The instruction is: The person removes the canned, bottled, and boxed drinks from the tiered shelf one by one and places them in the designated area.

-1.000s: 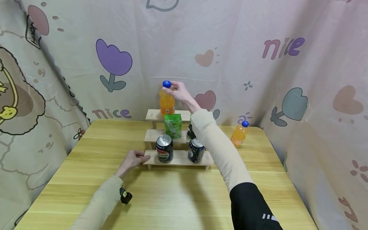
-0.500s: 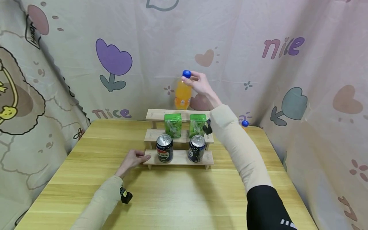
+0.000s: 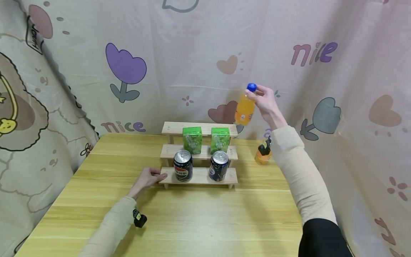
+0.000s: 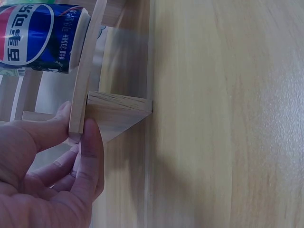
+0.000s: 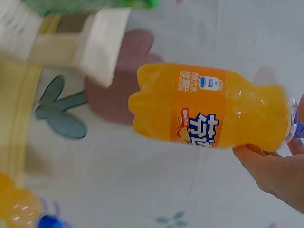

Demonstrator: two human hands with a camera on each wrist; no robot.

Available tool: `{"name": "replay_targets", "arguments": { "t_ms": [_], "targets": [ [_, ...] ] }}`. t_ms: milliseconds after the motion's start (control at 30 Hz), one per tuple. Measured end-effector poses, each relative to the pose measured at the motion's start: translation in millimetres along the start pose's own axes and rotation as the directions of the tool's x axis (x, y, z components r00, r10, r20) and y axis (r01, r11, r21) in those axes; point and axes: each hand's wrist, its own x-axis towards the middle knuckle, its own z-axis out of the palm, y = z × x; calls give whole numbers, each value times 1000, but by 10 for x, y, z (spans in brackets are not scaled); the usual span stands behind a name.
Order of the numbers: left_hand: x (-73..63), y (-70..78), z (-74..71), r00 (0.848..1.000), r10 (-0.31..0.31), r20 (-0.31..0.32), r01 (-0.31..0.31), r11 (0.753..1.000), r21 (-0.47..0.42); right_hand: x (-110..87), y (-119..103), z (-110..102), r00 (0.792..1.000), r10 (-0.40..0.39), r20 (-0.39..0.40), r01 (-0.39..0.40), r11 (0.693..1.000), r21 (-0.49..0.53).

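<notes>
An orange soda bottle (image 3: 245, 110) with a blue cap hangs in the air right of the wooden three-step shelf (image 3: 199, 127). My right hand (image 3: 267, 103) pinches it near the cap; the right wrist view shows the bottle (image 5: 199, 107) tilted over, its label visible. At the shelf's lowest step, my left hand (image 3: 147, 180) pinches the left end of the board, thumb on one face and fingers on the other in the left wrist view. Two dark blue cola cans (image 3: 183, 166) stand on that step. Behind them, two green drink cartons (image 3: 192, 140) stand on the middle step.
A second orange soda bottle (image 3: 262, 157) stands on the table right of the shelf, partly hidden by the right wrist camera (image 3: 265, 147). The wooden table (image 3: 192, 221) ends at a patterned curtain (image 3: 179, 64) behind the shelf.
My right hand has lifted the orange soda bottle off the top step and carried it to the right, past the shelf's end. My left hand stays on the lowest step.
</notes>
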Motion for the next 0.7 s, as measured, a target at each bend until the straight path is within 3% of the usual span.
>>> {"name": "replay_targets", "arguments": {
  "t_ms": [300, 700],
  "targets": [
    [-6, -1, 6, 1000, -12, -13, 12, 1000, 24, -117, 519, -260, 994, 101, -38, -104, 989, -106],
    [-3, -11, 33, 1000, 1, -30, 0, 1000, 27, -239, 1295, -233, 981, 187, -52, -191, 975, -114]
  ]
}}
